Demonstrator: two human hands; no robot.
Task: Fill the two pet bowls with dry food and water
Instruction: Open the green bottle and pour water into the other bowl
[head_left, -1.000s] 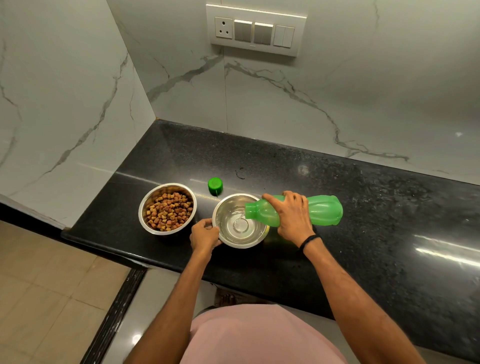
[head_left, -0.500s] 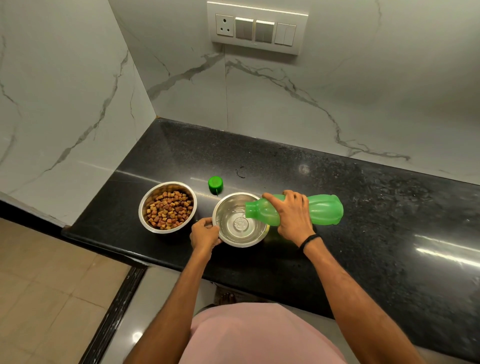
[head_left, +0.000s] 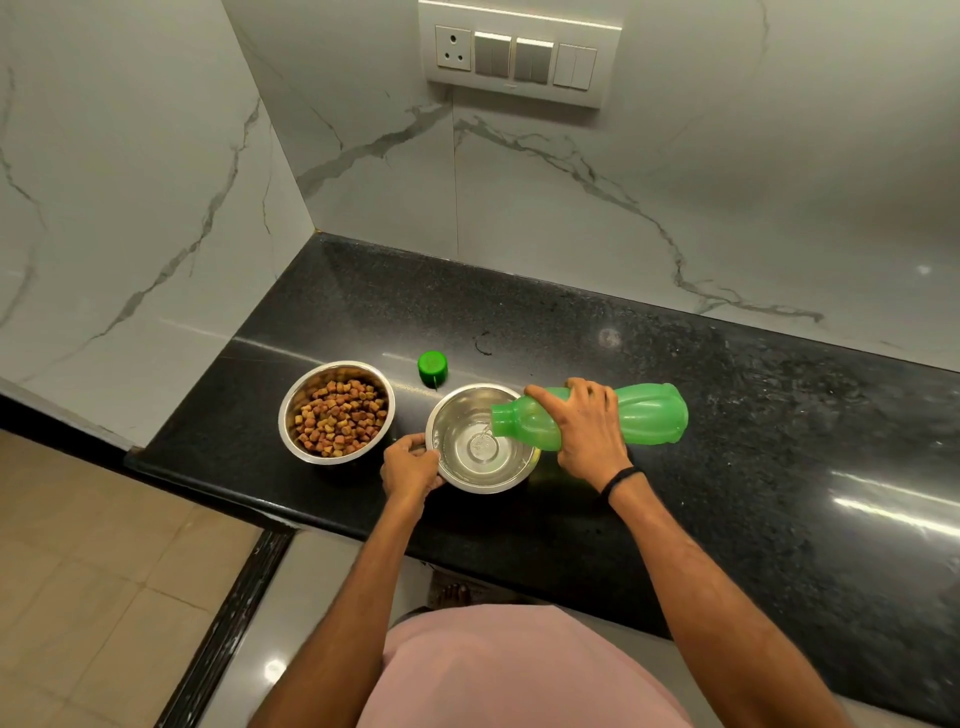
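Observation:
Two steel bowls stand side by side on the black counter (head_left: 727, 467). The left bowl (head_left: 291, 415) is full of brown dry food. The right bowl (head_left: 452, 415) holds a little water. My right hand (head_left: 587, 431) grips a green plastic bottle (head_left: 649, 413), lying almost level with its open mouth over the right bowl, and a thin stream of water runs from it. My left hand (head_left: 410, 465) holds the right bowl's near-left rim. The bottle's green cap (head_left: 432, 364) sits on the counter just behind the bowls.
Marble walls close the counter at the left and the back, with a switch panel (head_left: 517, 54) high on the back wall. The counter's front edge runs just below the bowls. Tiled floor lies at the lower left.
The hands, bottle and bowls have kept their places. Water keeps trickling from the bottle into the right bowl.

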